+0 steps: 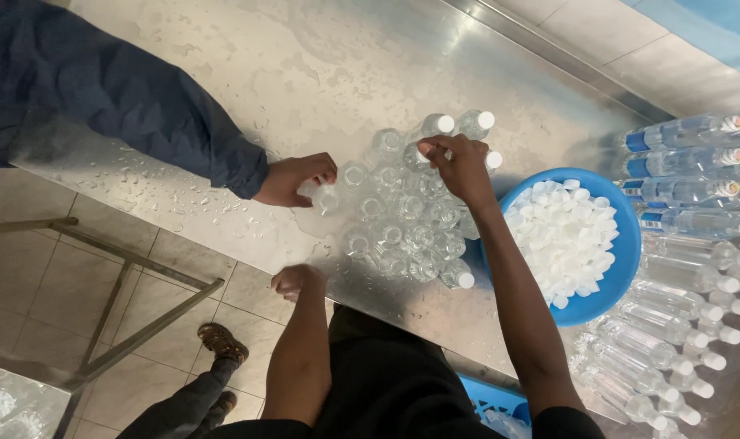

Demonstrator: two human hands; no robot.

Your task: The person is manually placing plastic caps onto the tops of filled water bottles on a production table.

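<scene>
Right hand (461,167) pinches cap onto bottle in cluster of clear bottles (402,232); left hand (295,281) clenched, empty, on wet steel table (224,122) edge.

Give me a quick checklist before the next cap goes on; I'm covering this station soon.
1. Right hand on a bottle top in the open bottles: ok.
2. Blue bowl holds white caps: ok.
3. Left hand at table edge, closed; whether it holds anything: cannot tell.
4. Other person's hand grips a bottle there: not ok.
5. Table dry: not ok, wet.
</scene>
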